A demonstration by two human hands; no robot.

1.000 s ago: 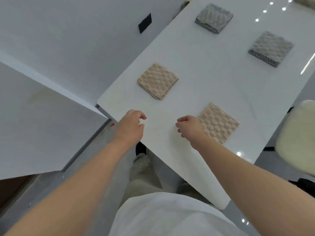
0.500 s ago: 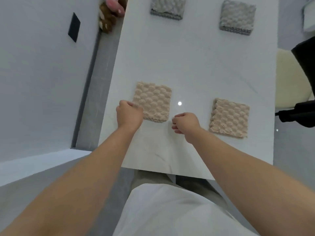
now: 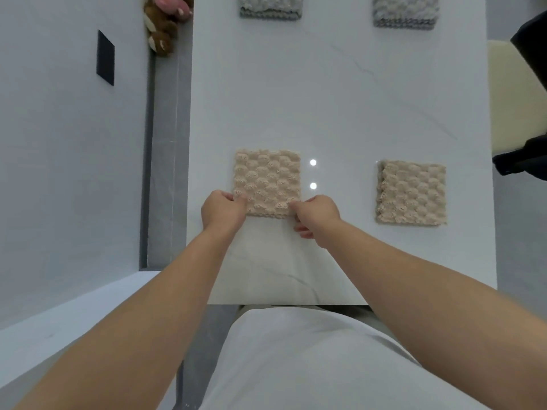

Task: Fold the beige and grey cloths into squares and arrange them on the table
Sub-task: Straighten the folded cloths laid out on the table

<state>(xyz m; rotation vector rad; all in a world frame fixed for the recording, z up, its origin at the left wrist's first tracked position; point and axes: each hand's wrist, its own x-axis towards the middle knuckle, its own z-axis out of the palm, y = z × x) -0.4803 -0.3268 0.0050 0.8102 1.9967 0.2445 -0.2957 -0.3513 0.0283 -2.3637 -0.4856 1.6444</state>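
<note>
Between the left hand [image 3: 223,210] and the right hand [image 3: 316,216], a folded beige cloth [image 3: 268,179] lies on the white desk [image 3: 325,99]. Each hand pinches one near corner with curled fingers. A second beige cloth [image 3: 411,193] lies apart to the right. Well beyond the hands lie a left grey cloth [image 3: 270,7] and a right grey cloth [image 3: 404,13].

The left grey cloth [image 3: 270,7] and right grey cloth [image 3: 404,11] were clipped by the top edge; near corners of the left beige cloth [image 3: 268,182] were hidden.
</note>
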